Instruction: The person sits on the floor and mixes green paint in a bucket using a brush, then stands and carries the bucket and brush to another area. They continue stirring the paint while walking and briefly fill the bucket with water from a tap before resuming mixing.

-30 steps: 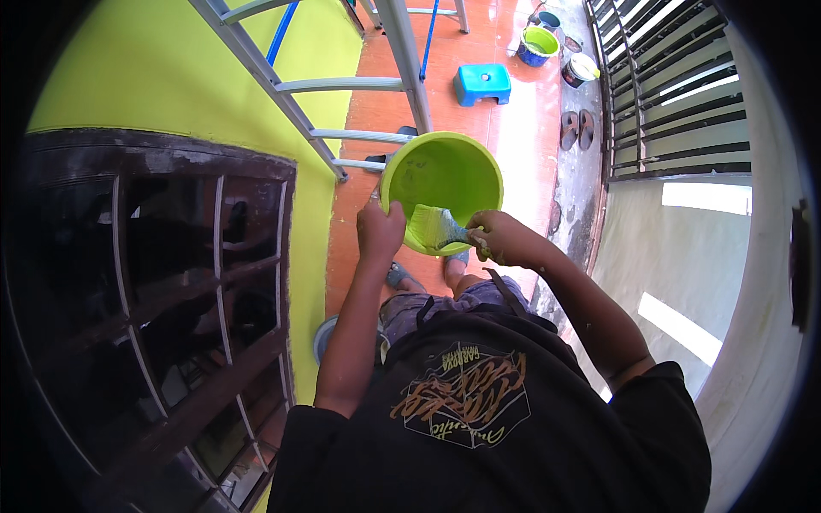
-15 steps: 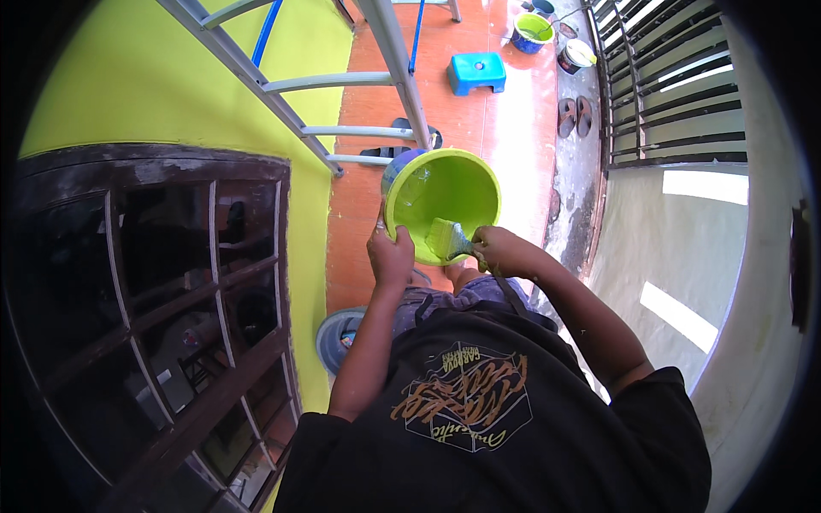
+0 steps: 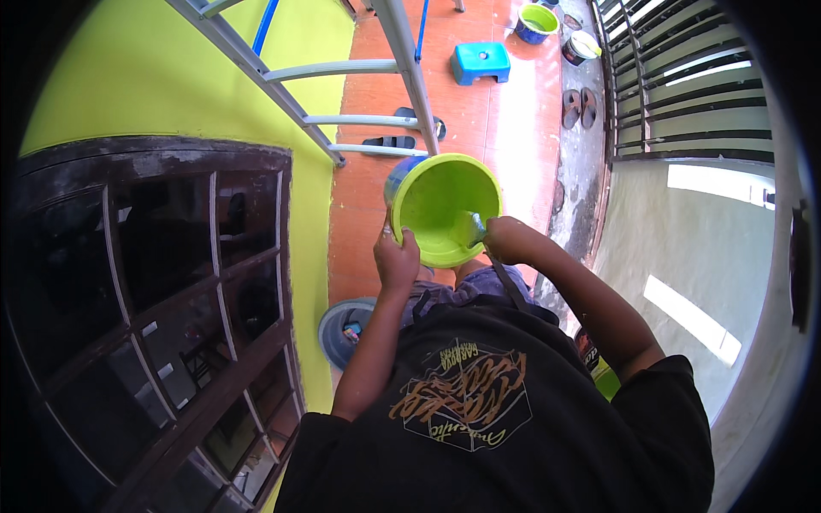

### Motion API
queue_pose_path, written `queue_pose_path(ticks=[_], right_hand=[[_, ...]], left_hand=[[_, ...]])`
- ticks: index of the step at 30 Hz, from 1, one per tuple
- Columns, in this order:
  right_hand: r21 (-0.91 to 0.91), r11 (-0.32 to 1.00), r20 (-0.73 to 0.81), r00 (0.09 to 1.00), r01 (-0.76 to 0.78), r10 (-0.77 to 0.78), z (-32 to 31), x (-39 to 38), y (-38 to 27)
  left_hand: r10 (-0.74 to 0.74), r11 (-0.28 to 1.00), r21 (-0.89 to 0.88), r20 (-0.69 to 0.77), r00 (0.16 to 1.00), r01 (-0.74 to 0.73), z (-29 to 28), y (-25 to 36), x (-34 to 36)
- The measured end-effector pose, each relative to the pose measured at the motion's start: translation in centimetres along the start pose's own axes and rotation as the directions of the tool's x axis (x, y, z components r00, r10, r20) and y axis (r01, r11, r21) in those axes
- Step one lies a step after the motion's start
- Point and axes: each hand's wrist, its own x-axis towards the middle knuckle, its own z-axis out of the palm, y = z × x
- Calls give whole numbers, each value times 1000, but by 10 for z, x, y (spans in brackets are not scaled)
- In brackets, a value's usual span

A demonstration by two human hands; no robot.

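Note:
In front of my legs, a bucket [image 3: 419,192], coated lime green inside and blue outside, is tilted so its mouth faces me. My left hand [image 3: 397,259] grips its near left rim, thumb on the inside and fingers round the outer wall. In my right hand [image 3: 511,239], closed at the bucket's right rim, is a paintbrush [image 3: 476,229]. Its bristles are down inside the bucket against the green wall and blend with the paint there.
A ladder [image 3: 342,68] stands ahead on orange tiles, slippers [image 3: 391,142] at its foot. Farther off are a blue stool [image 3: 481,63], a green-lined bucket [image 3: 537,24], a paint pail [image 3: 581,47] and sandals [image 3: 579,109]. Beside my left arm sits a grey basin [image 3: 335,335]; a dark-framed window [image 3: 286,231] flanks it.
The paintbrush has moved right and deeper along the bucket's inner wall, its green bristles now harder to see. My right hand shifted slightly right with it. My left hand keeps hold of the bucket.

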Motion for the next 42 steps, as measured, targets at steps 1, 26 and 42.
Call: queue_pose_path(ticks=[1,26,42], right_hand=[[211,974,-4,997,-80,82,8,4,-3],[885,381,228,963,-267,144,40,48,-37],[69,951,-361,881,-302,306,-1,88,-117]], left_hand=[[29,1000,2,-3,1000,-29,-1,0,1],[-76,988,-131,37,996,80,-20,-38,-6],[-12,999,-38,169,986,19,-131,-45,72]])
